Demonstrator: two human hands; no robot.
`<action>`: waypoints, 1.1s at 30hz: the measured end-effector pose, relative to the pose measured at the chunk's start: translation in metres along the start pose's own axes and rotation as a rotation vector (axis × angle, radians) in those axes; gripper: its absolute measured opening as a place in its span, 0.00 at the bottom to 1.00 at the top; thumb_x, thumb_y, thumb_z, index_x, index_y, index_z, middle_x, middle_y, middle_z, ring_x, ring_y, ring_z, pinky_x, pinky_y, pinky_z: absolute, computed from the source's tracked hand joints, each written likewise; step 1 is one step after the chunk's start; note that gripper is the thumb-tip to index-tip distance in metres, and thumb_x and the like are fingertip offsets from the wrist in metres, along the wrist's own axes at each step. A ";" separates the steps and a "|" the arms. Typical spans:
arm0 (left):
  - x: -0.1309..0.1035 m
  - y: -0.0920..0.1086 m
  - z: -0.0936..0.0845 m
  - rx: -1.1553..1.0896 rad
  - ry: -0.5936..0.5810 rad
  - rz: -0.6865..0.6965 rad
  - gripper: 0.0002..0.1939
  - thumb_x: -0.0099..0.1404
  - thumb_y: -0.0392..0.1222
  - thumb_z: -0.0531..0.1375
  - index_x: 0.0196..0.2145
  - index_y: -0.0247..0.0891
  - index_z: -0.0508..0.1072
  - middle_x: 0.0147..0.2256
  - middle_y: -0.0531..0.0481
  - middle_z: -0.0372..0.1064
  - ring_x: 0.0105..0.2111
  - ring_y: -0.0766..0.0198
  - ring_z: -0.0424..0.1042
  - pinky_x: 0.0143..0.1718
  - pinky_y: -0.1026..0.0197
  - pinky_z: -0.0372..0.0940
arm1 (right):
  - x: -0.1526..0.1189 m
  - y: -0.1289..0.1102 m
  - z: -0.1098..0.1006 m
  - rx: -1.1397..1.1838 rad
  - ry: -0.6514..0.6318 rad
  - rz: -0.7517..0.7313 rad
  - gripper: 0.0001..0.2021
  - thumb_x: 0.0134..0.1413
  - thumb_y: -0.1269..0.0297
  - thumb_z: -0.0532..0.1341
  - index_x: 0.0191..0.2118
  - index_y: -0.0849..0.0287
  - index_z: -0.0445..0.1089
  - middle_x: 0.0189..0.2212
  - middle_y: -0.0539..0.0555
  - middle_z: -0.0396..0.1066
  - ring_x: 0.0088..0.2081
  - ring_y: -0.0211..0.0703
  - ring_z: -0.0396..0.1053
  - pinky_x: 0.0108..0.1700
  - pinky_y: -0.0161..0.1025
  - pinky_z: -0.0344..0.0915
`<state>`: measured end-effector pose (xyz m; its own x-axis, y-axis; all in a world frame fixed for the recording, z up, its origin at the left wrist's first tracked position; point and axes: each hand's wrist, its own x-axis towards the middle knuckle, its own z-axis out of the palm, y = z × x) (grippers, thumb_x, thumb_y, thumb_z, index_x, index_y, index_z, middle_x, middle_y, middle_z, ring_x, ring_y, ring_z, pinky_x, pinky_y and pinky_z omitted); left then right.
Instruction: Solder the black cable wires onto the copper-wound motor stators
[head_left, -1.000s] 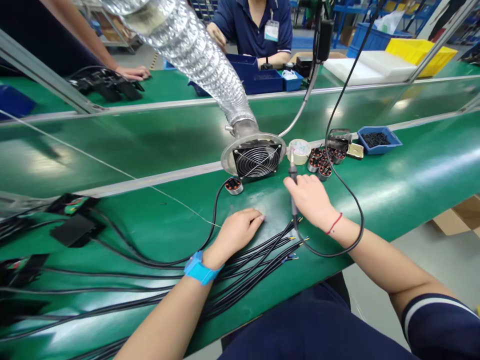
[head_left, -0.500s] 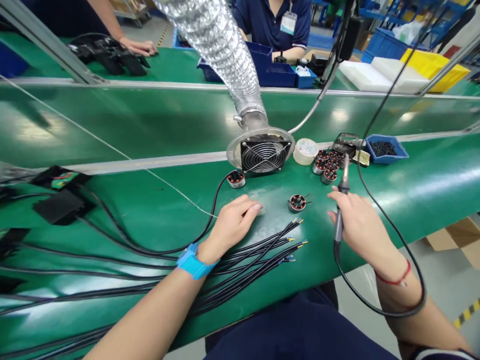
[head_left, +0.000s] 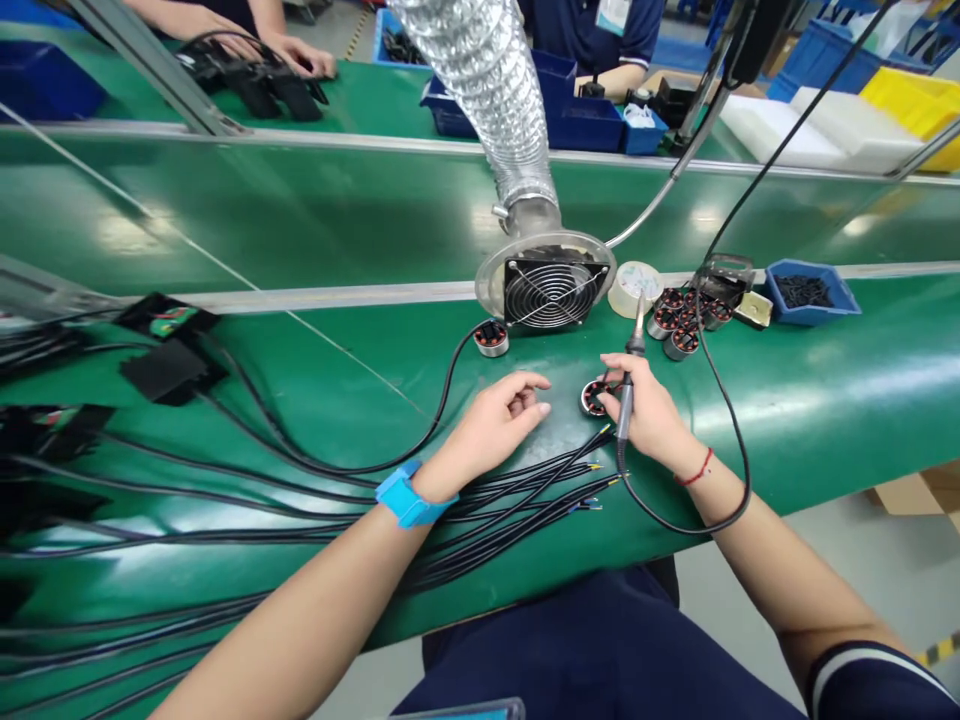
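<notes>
Right hand (head_left: 649,408): grip closed round a soldering iron (head_left: 625,400), fingertips also at a wound motor core (head_left: 595,398). Left hand (head_left: 499,425): empty, fingers curled, thumb and forefinger apart, above the bench (head_left: 832,400). Core: round, silver rim, dark centre, reddish windings; on the bench between the hands, open face up. Iron: grey handle, metal tip pointing away from the person, long axis steeply slanted, cord trailing nearward.

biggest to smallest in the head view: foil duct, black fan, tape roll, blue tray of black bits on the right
1. Foil duct
2. Black fan and blue tray, too alike to rank
3. Tape roll
</notes>
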<state>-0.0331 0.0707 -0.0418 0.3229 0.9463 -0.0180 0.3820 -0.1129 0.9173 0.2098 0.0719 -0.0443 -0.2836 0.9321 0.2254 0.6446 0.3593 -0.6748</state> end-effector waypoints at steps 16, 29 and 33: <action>-0.012 0.022 0.016 0.431 -0.152 0.242 0.12 0.72 0.38 0.49 0.33 0.37 0.70 0.33 0.48 0.70 0.33 0.61 0.68 0.36 0.59 0.61 | -0.001 -0.002 -0.007 0.520 -0.005 0.095 0.15 0.66 0.51 0.61 0.51 0.52 0.60 0.37 0.51 0.78 0.35 0.38 0.75 0.42 0.41 0.74; 0.000 0.023 -0.016 0.269 -0.258 -0.076 0.09 0.66 0.38 0.50 0.28 0.38 0.65 0.28 0.51 0.66 0.30 0.62 0.63 0.35 0.59 0.57 | -0.009 -0.014 0.009 0.494 -0.093 0.011 0.18 0.62 0.60 0.65 0.53 0.50 0.60 0.30 0.44 0.71 0.28 0.35 0.69 0.33 0.34 0.67; 0.003 0.019 -0.021 0.157 -0.404 -0.173 0.10 0.64 0.41 0.51 0.28 0.38 0.66 0.27 0.53 0.66 0.29 0.63 0.63 0.34 0.60 0.57 | -0.009 -0.024 0.010 0.130 -0.080 -0.225 0.14 0.64 0.67 0.62 0.52 0.50 0.62 0.31 0.47 0.72 0.31 0.40 0.71 0.37 0.39 0.69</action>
<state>-0.0430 0.0774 -0.0160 0.5424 0.7648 -0.3477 0.5766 -0.0378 0.8162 0.1901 0.0545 -0.0371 -0.4677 0.8211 0.3272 0.4638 0.5431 -0.7000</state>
